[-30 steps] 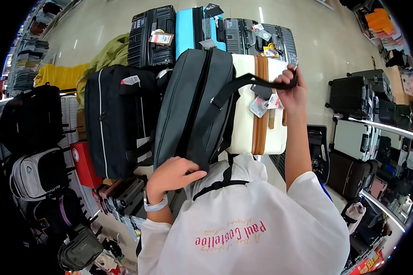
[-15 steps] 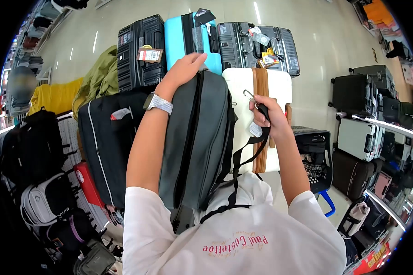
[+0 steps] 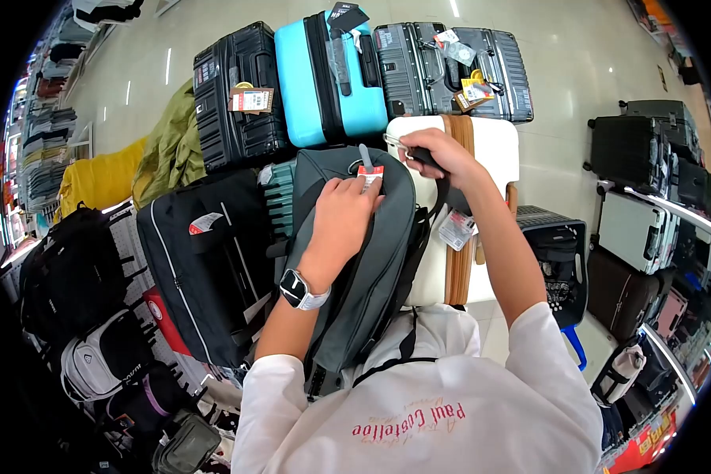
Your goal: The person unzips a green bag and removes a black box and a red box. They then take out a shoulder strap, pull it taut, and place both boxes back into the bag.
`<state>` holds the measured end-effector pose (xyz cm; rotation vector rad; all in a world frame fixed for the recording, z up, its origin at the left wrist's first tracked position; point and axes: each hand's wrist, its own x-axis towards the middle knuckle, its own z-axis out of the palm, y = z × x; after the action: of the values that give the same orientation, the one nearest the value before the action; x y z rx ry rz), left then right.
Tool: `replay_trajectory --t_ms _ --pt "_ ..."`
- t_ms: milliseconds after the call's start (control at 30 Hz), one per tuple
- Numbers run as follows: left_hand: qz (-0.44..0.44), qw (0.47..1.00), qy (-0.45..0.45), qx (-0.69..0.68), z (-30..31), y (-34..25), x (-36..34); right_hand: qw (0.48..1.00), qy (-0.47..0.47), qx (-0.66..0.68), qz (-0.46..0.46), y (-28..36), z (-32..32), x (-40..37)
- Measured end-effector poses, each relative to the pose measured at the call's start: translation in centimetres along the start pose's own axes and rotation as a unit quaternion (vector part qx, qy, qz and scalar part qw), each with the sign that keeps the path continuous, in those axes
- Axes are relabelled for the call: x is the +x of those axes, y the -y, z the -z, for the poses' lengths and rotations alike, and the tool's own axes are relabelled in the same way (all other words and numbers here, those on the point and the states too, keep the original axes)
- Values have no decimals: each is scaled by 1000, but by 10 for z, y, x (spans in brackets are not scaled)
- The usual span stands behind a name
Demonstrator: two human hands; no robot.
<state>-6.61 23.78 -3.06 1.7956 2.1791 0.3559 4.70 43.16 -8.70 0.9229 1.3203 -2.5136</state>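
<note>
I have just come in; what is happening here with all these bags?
A person is handling a dark grey bag among suitcases. The left hand lies on its far end, with fingers at a red-and-white tag. The right hand grips a black strap near its metal clip, above a white suitcase. The clip does not appear hooked to anything.

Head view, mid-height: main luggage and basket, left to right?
Black backpack → black bag with white zipper → dark gray bag → white suitcase with brown stripe → black basket → pale suitcase.
</note>
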Motion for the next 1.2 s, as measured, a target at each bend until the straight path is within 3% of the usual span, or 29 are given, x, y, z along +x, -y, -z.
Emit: replay_trajectory --t_ms 133,200,233,300,400,433,500,600,633,700,767,900,967,1133,1200 --pt "14 1000 13 -10 -4 0 2 994 -25 -103 39 32 -19 26" --pt "15 1000 14 -14 -9 -1 5 986 30 -115 113 41 -34 38" --pt "5 999 -1 -43 -15 0 6 980 72 -155 102 40 -35 50" --pt "-5 997 -16 -73 -22 3 7 960 69 -256 90 32 -42 63" --pt "62 982 6 -180 -16 18 13 914 36 -400 57 3 -38 83" --pt "142 963 -39 -228 -19 25 15 904 22 -422 64 1 -39 80" --pt "208 970 -12 -124 -18 45 25 901 3 -430 59 4 -33 79" --pt "209 969 105 -76 -32 75 48 896 -38 -439 49 3 -33 70" --pt "214 969 99 -78 -32 78 57 896 -60 -439 45 3 -33 68" --pt "194 943 269 3 -35 79 74 892 -66 -443 60 -2 -30 70" --pt "177 931 304 -93 -49 96 84 945 -70 -320 14 -2 -28 68" --pt "150 912 348 -155 -63 115 87 953 -68 -293 -24 5 -29 64" --pt "158 911 348 -154 -63 119 89 951 -60 -301 -26 4 -26 67" --pt "202 930 211 -222 -48 115 75 965 -90 -227 -98 14 -33 61" --pt "230 934 166 -216 -35 106 66 953 -99 -268 -102 20 -40 61"
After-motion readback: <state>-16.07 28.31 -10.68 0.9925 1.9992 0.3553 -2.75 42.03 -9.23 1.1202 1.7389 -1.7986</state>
